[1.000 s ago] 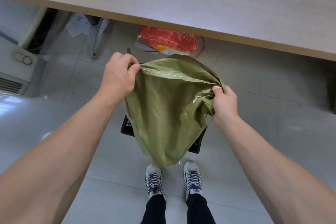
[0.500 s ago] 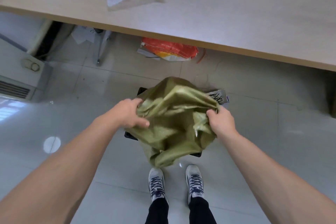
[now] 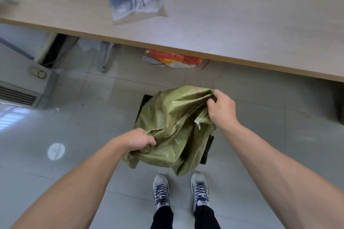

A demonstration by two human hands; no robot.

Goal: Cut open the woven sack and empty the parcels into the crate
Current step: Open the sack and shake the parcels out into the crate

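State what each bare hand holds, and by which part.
Both grip the limp green woven sack: left hand bunches its near lower-left edge, right hand its far upper-right corner.

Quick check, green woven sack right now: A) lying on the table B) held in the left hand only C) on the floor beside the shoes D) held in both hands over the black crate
D: the left hand and right hand both grip the green woven sack, which hangs crumpled over the black crate on the floor.

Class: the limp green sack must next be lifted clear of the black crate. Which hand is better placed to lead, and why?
Probably the right hand: it grips the green sack at its raised far edge above the black crate. The left hand holds the lower near folds.
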